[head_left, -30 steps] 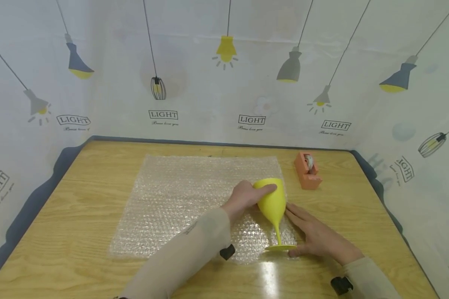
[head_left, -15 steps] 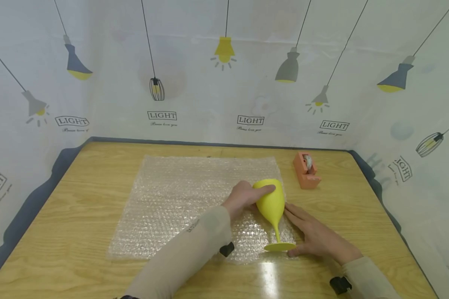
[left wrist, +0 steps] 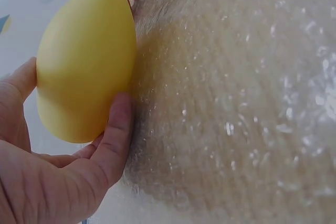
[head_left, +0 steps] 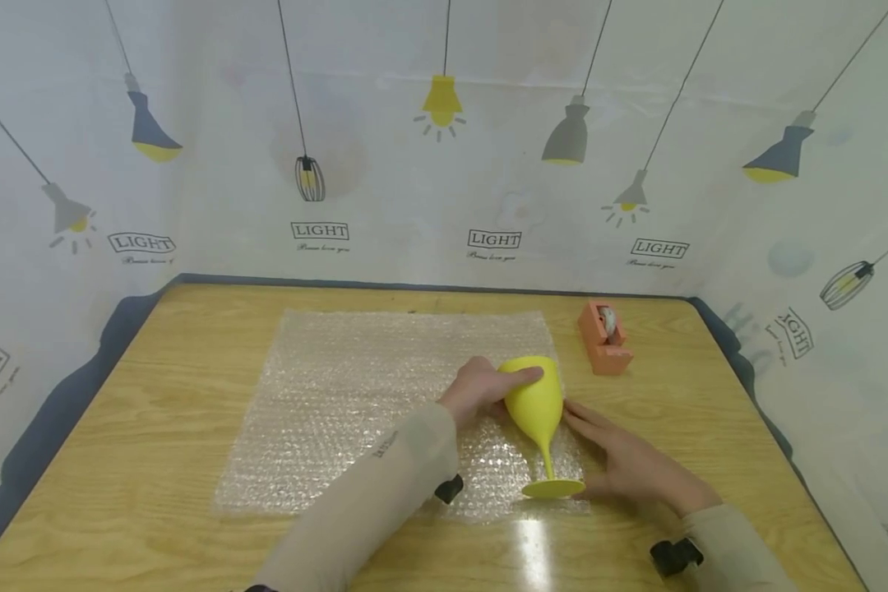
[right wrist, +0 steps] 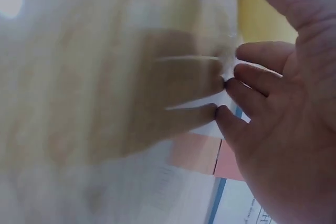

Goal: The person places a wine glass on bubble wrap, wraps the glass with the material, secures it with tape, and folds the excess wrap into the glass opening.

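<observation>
A yellow goblet (head_left: 534,403) lies on its side over the right part of a bubble wrap sheet (head_left: 370,378), rim toward the back and round foot toward me. My left hand (head_left: 481,386) grips its bowl, thumb on one side and fingers on the other, as the left wrist view shows on the goblet (left wrist: 86,61). On the right, my right hand (head_left: 632,469) lies at the sheet's edge beside the stem and foot. Its fingers (right wrist: 249,98) are loosely bent with their tips at the tabletop, and nothing shows between them.
An orange tape dispenser (head_left: 605,339) with a roll in it stands behind my right hand. The wooden table (head_left: 133,427) is bordered at the back and sides by a light cloth (head_left: 385,164) printed with lamps.
The goblet's foot has tipped slightly, showing more of its flat underside. My right hand has shifted a little and looks blurred. The left hand keeps its grip on the bowl.
</observation>
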Available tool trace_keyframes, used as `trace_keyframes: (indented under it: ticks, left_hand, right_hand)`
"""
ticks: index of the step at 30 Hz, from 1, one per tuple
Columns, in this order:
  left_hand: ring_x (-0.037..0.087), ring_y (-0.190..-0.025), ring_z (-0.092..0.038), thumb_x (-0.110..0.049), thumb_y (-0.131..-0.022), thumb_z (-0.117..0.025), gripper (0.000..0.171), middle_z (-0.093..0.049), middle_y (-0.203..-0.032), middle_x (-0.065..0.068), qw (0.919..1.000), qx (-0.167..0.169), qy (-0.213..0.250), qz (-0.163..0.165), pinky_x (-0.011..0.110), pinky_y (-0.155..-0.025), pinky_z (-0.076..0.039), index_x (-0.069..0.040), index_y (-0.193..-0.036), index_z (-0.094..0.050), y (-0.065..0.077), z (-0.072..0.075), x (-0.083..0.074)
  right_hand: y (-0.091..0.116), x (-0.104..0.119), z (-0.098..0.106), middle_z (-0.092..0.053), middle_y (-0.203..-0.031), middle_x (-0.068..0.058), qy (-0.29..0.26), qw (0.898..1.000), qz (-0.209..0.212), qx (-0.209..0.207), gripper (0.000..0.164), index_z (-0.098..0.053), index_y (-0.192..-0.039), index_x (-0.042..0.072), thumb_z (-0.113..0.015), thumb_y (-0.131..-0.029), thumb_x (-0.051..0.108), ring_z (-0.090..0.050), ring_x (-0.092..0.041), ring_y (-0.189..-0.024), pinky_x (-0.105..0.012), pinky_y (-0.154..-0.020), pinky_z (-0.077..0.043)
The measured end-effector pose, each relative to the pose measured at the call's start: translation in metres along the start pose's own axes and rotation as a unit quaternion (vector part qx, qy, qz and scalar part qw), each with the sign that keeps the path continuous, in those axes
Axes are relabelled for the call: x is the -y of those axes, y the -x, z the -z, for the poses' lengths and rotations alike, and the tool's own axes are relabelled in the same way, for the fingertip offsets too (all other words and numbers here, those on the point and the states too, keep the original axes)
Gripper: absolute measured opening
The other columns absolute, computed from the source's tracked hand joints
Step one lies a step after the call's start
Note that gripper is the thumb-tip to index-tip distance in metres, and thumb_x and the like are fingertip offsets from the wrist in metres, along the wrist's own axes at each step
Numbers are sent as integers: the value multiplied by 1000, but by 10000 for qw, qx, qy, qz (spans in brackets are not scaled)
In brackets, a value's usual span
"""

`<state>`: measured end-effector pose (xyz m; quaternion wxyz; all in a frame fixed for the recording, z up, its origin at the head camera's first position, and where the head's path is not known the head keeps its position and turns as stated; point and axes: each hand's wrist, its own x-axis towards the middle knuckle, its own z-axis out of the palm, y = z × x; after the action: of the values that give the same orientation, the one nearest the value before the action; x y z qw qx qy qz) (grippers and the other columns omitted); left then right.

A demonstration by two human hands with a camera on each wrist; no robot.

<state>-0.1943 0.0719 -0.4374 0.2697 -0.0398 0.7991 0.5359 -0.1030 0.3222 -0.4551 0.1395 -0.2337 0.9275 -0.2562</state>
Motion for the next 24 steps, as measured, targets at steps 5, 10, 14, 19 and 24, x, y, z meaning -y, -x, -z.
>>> trace_keyframes:
  ticks: [5,10,14,19,24]
  left_hand:
    - [22,-79,-67,-65,-74,-84,80,-68,-91,10,10000,4,40,-1,33,-81,-56,3,-110,-64,-1,0,0]
    - [22,-77,-67,-66,-76,-83,79,-68,-90,11,10000,25,-44,0,30,-73,-55,3,-109,-63,-1,0,0]
    - [22,-75,-67,-66,-76,-83,81,-68,-91,10,10000,11,-65,32,29,-68,-53,4,-111,-63,-1,0,-1]
    - [22,-75,-67,-65,-76,-83,78,-68,-89,10,10000,4,-88,-6,30,-70,-54,3,-108,-64,0,1,-1]
    - [22,-76,-67,-65,-76,-83,77,-68,-89,10,9999,-10,-98,-30,31,-75,-55,3,-107,-64,1,1,-1]
  right_hand:
    - [-3,-1,4,-37,-159,-29,-257,9979,239,-539,67,-46,-150,-7,-72,-98,25,-39,-53,-142,-67,-110,-38]
    - [-10,2,7,-41,-153,-37,-890,9926,153,-812,55,-46,-146,-15,-65,-102,13,-52,-53,-132,-60,-102,-50]
    - [-13,3,8,-42,-150,-38,-1350,9860,24,-982,53,-45,-145,-17,-63,-103,9,-56,-52,-128,-58,-102,-50]
    - [-15,8,10,-47,-149,-35,-1680,9800,-237,-1043,56,-41,-149,-13,-62,-104,12,-58,-50,-127,-54,-101,-53]
    - [-18,15,13,-51,-147,-32,-1971,9740,-568,-960,60,-37,-155,-7,-61,-106,19,-59,-46,-127,-53,-99,-56]
